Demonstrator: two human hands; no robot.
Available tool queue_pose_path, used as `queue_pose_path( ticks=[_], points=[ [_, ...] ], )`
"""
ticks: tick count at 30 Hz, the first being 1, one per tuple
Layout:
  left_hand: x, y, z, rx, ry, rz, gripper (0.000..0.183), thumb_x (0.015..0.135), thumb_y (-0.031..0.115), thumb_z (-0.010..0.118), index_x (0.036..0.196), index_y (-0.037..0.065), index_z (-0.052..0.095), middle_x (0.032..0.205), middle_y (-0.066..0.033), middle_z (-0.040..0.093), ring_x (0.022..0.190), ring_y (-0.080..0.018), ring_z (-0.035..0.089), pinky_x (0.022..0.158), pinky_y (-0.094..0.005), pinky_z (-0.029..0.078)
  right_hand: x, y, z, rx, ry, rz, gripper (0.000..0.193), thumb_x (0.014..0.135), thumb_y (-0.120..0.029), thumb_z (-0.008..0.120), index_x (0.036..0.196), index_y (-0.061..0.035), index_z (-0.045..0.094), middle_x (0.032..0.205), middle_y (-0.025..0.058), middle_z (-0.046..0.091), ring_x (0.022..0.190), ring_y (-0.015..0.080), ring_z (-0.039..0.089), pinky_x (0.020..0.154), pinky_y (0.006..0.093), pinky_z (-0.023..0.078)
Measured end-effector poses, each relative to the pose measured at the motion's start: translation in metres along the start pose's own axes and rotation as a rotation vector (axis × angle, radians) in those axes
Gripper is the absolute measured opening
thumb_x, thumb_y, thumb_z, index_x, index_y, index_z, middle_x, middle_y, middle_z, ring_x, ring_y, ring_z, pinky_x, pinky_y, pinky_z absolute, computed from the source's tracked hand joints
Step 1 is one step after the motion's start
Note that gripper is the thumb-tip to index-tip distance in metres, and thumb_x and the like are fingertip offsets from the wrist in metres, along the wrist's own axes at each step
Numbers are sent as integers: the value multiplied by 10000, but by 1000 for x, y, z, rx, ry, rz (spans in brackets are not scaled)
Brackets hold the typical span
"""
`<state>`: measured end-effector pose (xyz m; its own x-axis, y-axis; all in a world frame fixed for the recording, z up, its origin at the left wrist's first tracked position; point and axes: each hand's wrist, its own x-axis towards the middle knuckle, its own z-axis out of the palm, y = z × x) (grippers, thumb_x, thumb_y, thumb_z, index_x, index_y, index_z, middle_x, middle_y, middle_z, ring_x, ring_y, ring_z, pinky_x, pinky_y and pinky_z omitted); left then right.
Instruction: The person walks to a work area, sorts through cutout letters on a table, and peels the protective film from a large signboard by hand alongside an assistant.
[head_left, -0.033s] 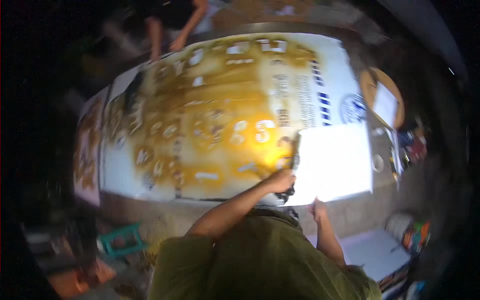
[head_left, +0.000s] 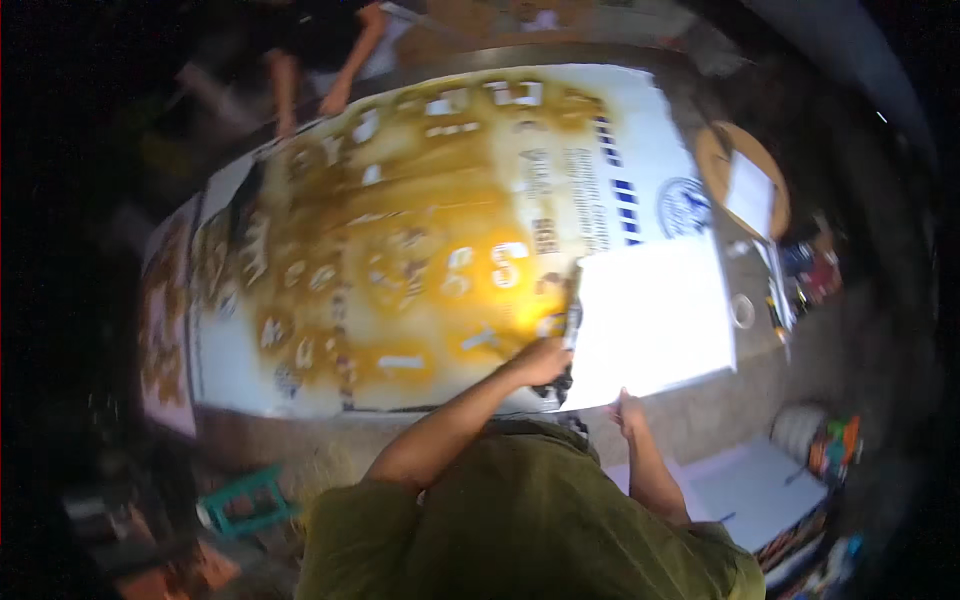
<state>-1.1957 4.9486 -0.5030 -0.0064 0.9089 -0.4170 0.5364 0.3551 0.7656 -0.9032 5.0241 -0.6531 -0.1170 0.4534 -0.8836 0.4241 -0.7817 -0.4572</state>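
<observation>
A bright white sheet [head_left: 655,315] lies over the near right part of a large printed banner [head_left: 450,220], which is sprayed yellow-brown around pale letter shapes. My left hand [head_left: 543,362] is closed at the sheet's dark left edge; its fingers are partly blurred. At the near edge of the same sheet, my right hand [head_left: 630,415] pinches the border with its fingers drawn together. Glare washes out the sheet's surface. Small white cut-out pieces [head_left: 402,361] show on the banner.
Across the table another person's hands [head_left: 335,98] rest by the far left edge. To the right are a round brown board [head_left: 715,160] with white paper, a tape roll [head_left: 742,311] and small tools. A green stool [head_left: 245,502] stands at lower left, and pale sheets [head_left: 745,490] lie at lower right.
The view has turned a little, shifting the banner and table leftward in the picture. Both my hands keep their places on the white sheet, which has tilted slightly in view.
</observation>
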Motion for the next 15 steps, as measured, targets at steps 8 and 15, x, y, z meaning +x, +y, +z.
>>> queue_pose_path(
  ticks=[8, 15],
  points=[
    [-25, -41, -14, -62, 41, -199, 454, 919, 293, 496, 1091, -126, 522, 1062, -331, 578, 1043, -437, 553, 908, -439, 418, -25, 8, 59, 64, 140, -43, 520, 917, -509, 505, 976, 5, 549, 964, 116, 578, 741, 238, 608, 592, 402, 513],
    [-26, -48, -16, -52, 59, -85, 461, 929, 320, 461, 1007, -118, 579, 1015, -339, 589, 1002, -447, 573, 882, -461, 437, 25, 30, 115, 196, 770, -171, 616, 965, -454, 408, 1137, 123, 535, 1027, 218, 618, 927, 305, 593, 809, 407, 467]
  ],
)
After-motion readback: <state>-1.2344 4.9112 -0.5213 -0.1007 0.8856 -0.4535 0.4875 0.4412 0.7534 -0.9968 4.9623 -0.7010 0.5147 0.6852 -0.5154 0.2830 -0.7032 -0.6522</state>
